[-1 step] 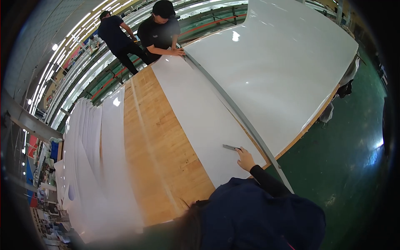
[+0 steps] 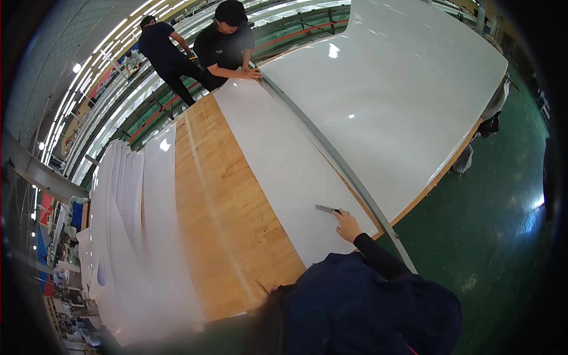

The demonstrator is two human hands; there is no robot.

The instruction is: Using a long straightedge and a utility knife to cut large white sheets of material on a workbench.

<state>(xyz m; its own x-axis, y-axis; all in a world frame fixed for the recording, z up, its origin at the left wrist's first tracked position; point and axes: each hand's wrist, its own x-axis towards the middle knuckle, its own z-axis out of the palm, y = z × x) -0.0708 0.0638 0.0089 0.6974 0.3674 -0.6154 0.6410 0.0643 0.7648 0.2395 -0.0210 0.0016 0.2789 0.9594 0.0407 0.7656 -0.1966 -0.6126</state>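
Observation:
My right hand (image 2: 348, 226), in a black sleeve, is closed around a utility knife (image 2: 325, 209). The grey blade end points left, over a white sheet strip (image 2: 278, 148). Just right of this hand, a long grey metal straightedge (image 2: 338, 158) runs from the far edge of the table past the near edge. A large glossy white sheet (image 2: 408, 100) spreads on its right side. At the far end, a co-worker's hands (image 2: 251, 74) rest by the straightedge. My left hand does not show.
Bare wooden tabletop (image 2: 228, 183) lies left of the strip. Further left are several white sheets (image 2: 121, 201), partly blurred. Two people in dark clothes stand beyond the far edge. Green floor (image 2: 473, 236) borders the table on the right. My navy garment (image 2: 373, 302) fills the lower middle.

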